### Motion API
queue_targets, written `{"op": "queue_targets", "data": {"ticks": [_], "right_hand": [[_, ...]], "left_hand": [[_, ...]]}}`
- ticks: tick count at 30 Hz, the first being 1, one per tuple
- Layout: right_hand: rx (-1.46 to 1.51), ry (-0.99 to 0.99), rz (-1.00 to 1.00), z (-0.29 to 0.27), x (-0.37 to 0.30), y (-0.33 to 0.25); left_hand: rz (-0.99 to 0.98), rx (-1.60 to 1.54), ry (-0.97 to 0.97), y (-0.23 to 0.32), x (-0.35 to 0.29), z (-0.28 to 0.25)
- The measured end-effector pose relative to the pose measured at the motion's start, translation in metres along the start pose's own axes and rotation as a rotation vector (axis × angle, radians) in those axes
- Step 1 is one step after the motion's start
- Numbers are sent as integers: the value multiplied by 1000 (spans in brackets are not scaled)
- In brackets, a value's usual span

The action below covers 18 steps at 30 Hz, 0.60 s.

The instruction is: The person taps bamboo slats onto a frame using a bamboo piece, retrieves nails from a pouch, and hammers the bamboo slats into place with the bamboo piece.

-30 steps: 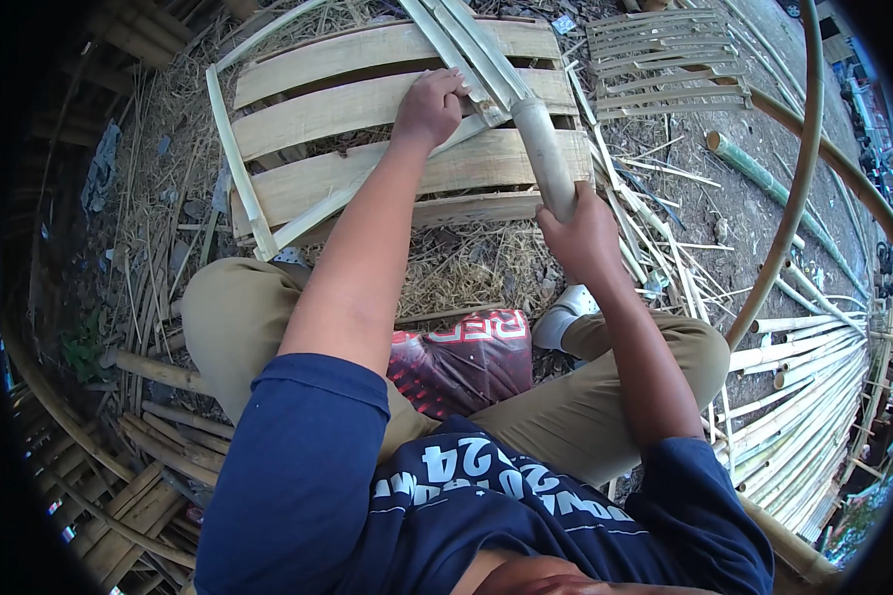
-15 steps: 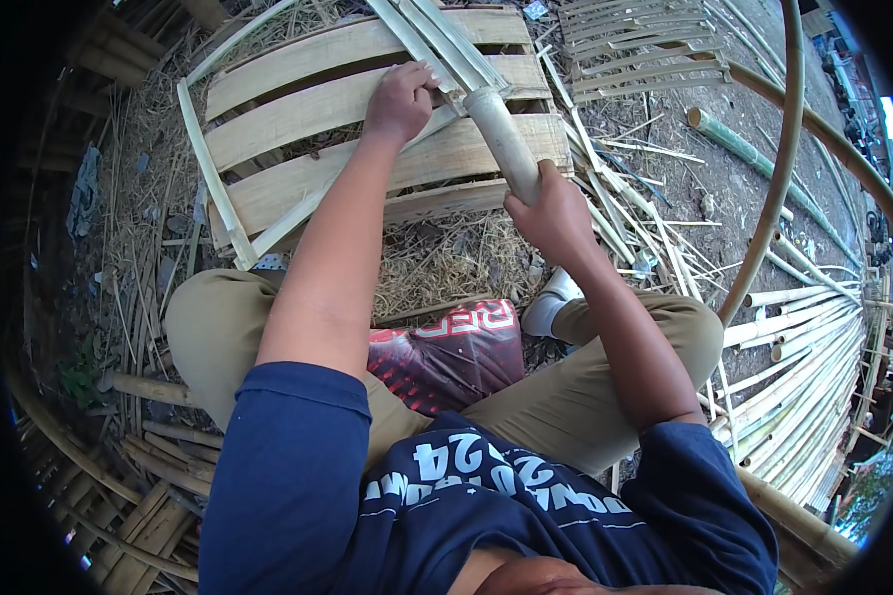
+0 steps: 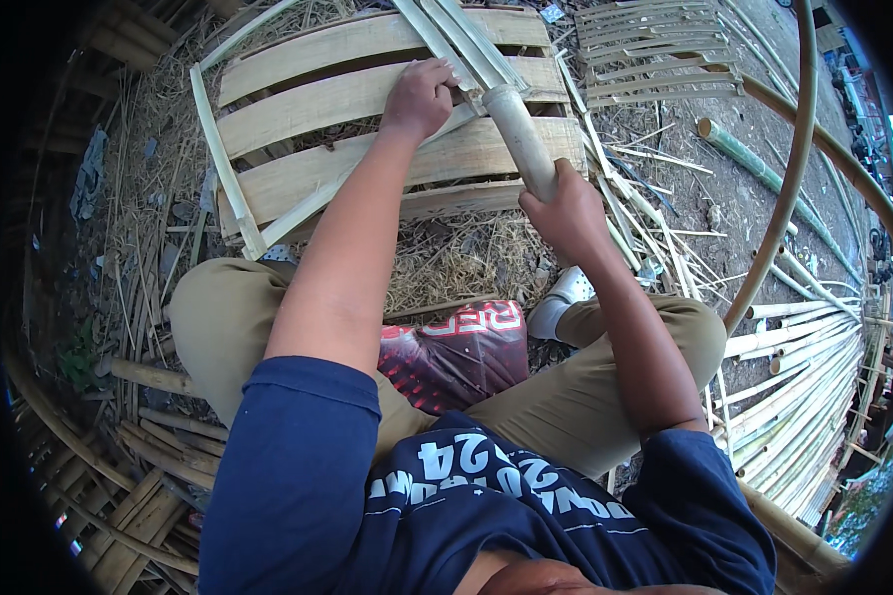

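Observation:
My right hand [image 3: 571,210] is closed round the lower end of a thick, pale bamboo pole piece [image 3: 522,144]. Its far end meets the ends of several split bamboo strips [image 3: 463,45], which run away over a slatted wooden platform [image 3: 318,121]. Just left of that meeting point, my left hand [image 3: 420,97] has its fingers curled on the edge of a strip. Its palm side is hidden. Another long thin bamboo strip [image 3: 318,198] lies slantwise across the platform's near left part, passing beneath my left forearm.
A rack of curved bamboo slats [image 3: 655,55] stands beyond the platform to the right. A green bamboo pole [image 3: 764,164] lies on the ground, near a large stack of poles [image 3: 804,397]. A bent pole [image 3: 789,169] arches at my right. Straw [image 3: 456,263] and slivers litter the ground.
The whole view has shifted slightly, so everything sits a little further right. Both hands keep their grips, and the pole piece remains against the strip ends.

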State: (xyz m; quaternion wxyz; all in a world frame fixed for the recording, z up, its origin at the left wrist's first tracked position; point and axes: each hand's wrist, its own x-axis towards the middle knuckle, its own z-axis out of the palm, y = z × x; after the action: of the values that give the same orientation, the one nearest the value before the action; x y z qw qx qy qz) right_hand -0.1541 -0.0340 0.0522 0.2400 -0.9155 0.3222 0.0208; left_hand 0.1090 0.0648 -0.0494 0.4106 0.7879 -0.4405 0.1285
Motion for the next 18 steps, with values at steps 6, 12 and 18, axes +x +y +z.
{"op": "queue_targets", "data": {"ticks": [6, 12, 18], "right_hand": [[10, -20, 15, -7, -1, -8], [-5, -41, 4, -13, 2, -14], [26, -103, 29, -29, 5, -14]], "left_hand": [[-19, -16, -17, 2, 0, -1], [10, 23, 31, -6, 0, 3], [8, 27, 49, -6, -1, 3]]}}
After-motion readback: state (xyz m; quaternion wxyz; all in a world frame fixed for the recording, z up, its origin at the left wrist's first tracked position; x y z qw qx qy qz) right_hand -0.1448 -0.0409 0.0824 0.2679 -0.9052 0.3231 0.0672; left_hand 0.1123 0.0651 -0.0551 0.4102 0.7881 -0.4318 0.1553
